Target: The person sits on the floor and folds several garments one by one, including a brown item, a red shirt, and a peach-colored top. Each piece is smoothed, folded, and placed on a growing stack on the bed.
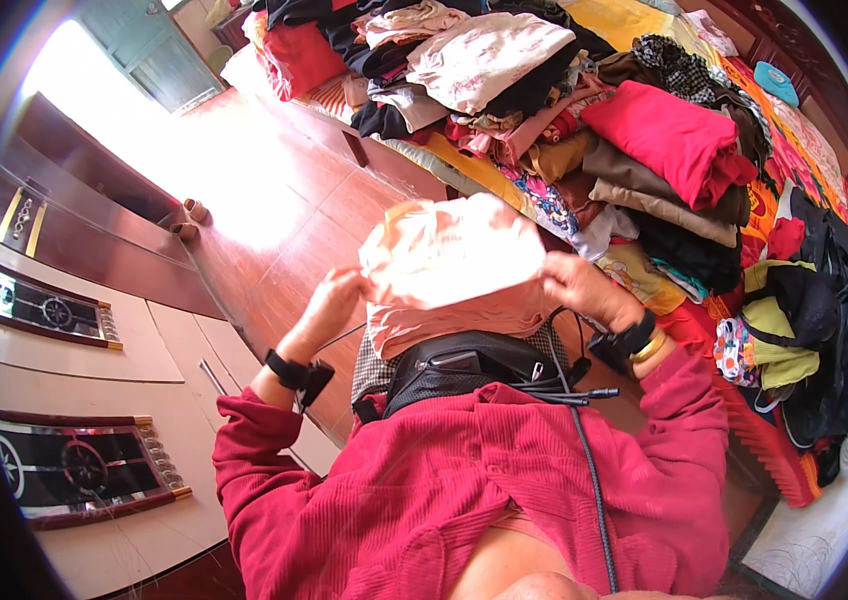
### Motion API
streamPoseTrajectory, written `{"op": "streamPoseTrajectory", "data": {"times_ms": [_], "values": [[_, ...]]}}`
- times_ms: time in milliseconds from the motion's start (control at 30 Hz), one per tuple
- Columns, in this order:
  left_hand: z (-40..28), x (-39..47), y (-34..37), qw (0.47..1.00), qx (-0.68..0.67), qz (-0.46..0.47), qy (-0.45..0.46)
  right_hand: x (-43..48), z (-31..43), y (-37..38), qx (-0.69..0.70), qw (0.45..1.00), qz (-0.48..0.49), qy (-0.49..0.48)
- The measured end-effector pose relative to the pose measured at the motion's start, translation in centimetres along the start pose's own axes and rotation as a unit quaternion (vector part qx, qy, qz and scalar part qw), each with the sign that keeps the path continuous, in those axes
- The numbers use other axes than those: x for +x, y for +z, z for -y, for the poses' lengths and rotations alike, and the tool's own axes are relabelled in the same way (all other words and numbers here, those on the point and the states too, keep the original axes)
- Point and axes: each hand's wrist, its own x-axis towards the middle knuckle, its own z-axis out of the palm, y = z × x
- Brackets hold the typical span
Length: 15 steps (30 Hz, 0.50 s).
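Note:
A pale pink cloth garment (461,255) is stretched between my two hands in front of my waist, its upper face washed out by bright light. My left hand (340,289) pinches its left edge. At the opposite edge, my right hand (578,285) grips the fabric with bent fingers. The lower part of the cloth hangs in soft folds just above a black waist bag (469,367) on my lap. Which garment it is, I cannot tell.
A bed piled with folded clothes, among them a red garment (668,142) and a floral white one (491,56), lies ahead and right. White cabinets (94,360) stand left. Brown shoes (191,219) sit on the tiled floor (289,217). Cables (581,450) run across my front.

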Motion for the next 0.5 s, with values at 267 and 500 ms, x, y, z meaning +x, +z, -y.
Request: {"op": "streamPoseTrajectory", "data": {"times_ms": [267,500], "values": [[-3.6,-1.9,1.7,0.995,0.089,0.019,0.032,-3.4,-2.5,3.8,0.030,0.999,0.027,-0.009],[-6.4,-2.7,2.6,0.987,0.120,0.091,0.054,-3.8,-1.9,4.0,-0.038,0.999,-0.026,0.016]]}}
